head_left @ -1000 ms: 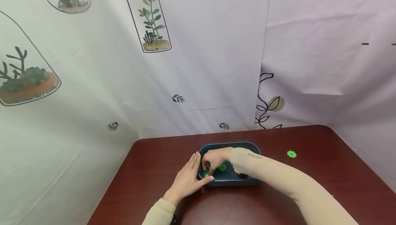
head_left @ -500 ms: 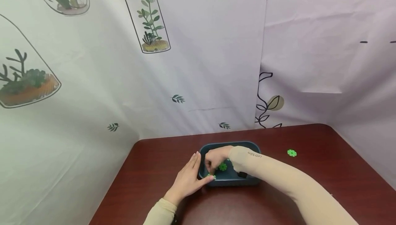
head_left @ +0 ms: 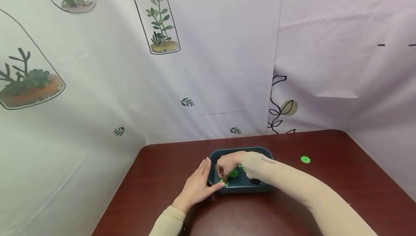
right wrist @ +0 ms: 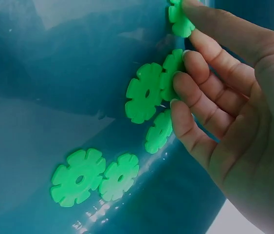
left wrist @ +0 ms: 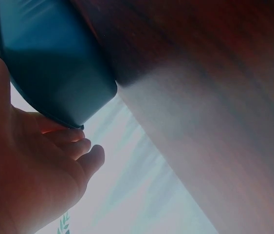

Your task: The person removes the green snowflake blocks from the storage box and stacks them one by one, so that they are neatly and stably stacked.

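Note:
A dark blue plastic basin stands on the table. My left hand rests at its left corner, fingers extended along the end and thumb stretched across the near rim; the left wrist view shows the fingers touching the basin's wall by the rim. My right hand reaches inside the basin and pinches a green notched plastic disc between thumb and index finger, close to the left thumb. Several more green discs lie in the basin, some beside the right hand's other fingers.
One green disc lies on the dark red-brown table, right of the basin. A white cloth printed with plants hangs behind the table and along its sides. The right forearm's beige sleeve crosses over the basin's right part.
My right hand has shifted slightly right inside the basin, and the green disc at its fingertips has moved right with it, now showing more beyond the left thumb. My left hand keeps its place.

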{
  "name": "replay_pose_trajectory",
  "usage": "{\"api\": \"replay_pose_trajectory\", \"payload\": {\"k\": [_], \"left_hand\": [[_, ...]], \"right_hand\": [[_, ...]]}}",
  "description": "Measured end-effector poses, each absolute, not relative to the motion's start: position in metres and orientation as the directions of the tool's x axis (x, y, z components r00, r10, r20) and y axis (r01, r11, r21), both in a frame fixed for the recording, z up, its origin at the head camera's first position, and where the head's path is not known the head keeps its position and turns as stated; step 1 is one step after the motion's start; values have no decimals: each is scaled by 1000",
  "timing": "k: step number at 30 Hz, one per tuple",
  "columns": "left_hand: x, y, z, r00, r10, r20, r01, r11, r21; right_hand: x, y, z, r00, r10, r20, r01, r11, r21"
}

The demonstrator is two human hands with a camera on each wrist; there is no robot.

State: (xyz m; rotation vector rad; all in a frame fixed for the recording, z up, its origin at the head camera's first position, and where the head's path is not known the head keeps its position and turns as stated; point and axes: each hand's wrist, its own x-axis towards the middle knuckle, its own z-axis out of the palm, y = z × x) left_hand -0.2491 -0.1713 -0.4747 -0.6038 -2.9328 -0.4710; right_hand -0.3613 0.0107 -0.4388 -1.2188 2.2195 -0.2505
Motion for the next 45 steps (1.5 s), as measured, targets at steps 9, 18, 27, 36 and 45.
{"api": "replay_pose_trajectory", "payload": {"k": [9, 18, 27, 36, 45], "left_hand": [[-251, -170, -474, -907, 380, 182, 419, 863, 282], [-250, -171, -475, -914, 366, 175, 404, 867, 293], [-249, -171, -476, -915, 359, 182, 398, 876, 274], [-250, -171, -473, -919, 357, 167, 392, 871, 296], [-250, -172, -473, -920, 353, 168, 389, 866, 313]], "right_hand": [[-362, 14, -433, -434, -802, -410, -692, 588, -418], [-362, 22, -427, -435, -829, -352, -638, 560, -529], [-369, 43, -408, -550, -814, -188, -510, 505, -696], [-376, 85, -392, -689, -723, -50, -441, 473, -763], [-379, 134, -367, -795, -606, 7, -388, 500, -774]]}}
